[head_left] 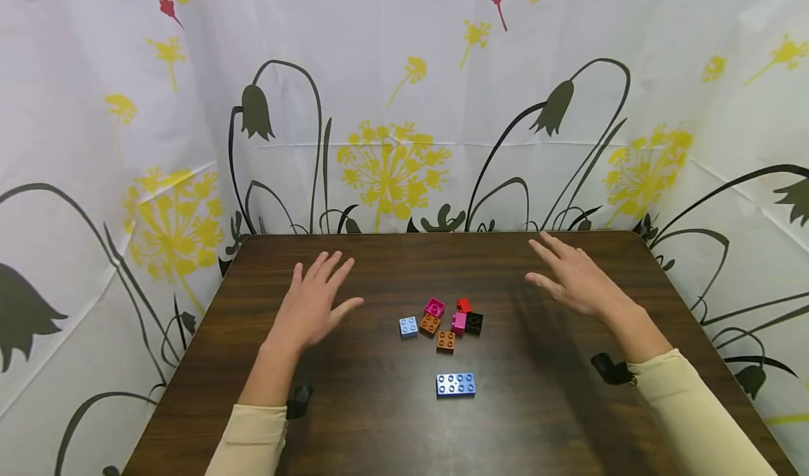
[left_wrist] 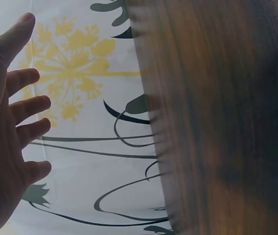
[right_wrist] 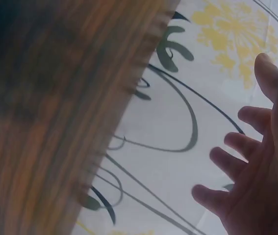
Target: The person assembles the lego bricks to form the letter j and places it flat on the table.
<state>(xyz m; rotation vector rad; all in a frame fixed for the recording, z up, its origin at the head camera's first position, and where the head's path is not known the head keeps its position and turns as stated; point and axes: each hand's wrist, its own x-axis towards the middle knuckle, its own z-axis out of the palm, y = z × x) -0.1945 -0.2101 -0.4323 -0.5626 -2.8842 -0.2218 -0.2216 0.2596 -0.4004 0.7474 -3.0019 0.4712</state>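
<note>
A flowered curtain (head_left: 392,62) is hung behind a dark table (head_left: 354,406), above which the left hand (head_left: 310,309) and right hand (head_left: 578,277) are held, spread and well apart. A long blue brick (head_left: 456,385) is laid on the near side of smaller bricks (head_left: 430,324) clustered between the hands.

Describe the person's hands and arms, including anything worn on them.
The left hand and right hand are bare, with no gloves or rings visible. Plain, pale yellow sleeves, left and right, end short of the hands. At each cuff's inner side sits a small black device, left and right.
</note>
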